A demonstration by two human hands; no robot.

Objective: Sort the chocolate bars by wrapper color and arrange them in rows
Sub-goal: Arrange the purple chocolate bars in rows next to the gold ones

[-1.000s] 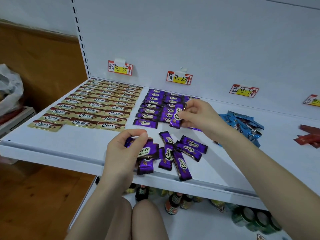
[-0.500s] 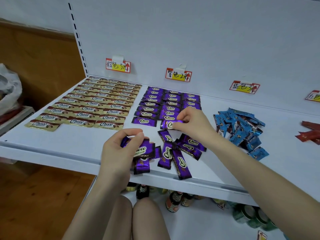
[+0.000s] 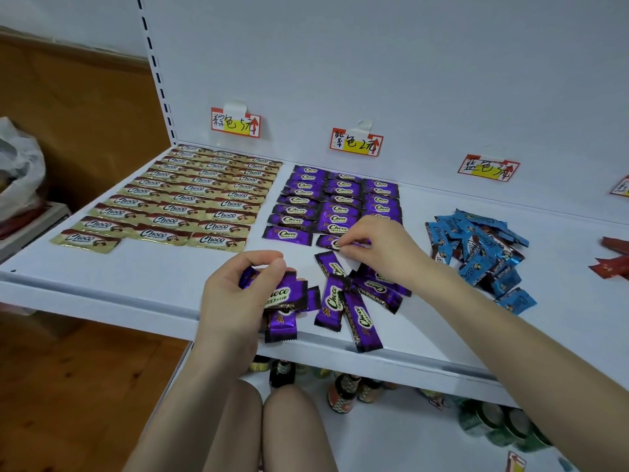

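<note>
Now your right hand pinches a purple chocolate bar lying crosswise at the front of the middle purple column on the shelf. Your left hand grips a bunch of purple bars; the loose purple bars lie just nearer you, closest to the right hand.

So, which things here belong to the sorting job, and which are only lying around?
Job: gold foil-wrapped chocolate bars in rows; purple foil-wrapped bars in rows; loose purple bars; blue-wrapped bar heap; red-wrapped bars; paper colour labels.
Lying about: white plastic bag; small bottles on lower shelf.
</note>
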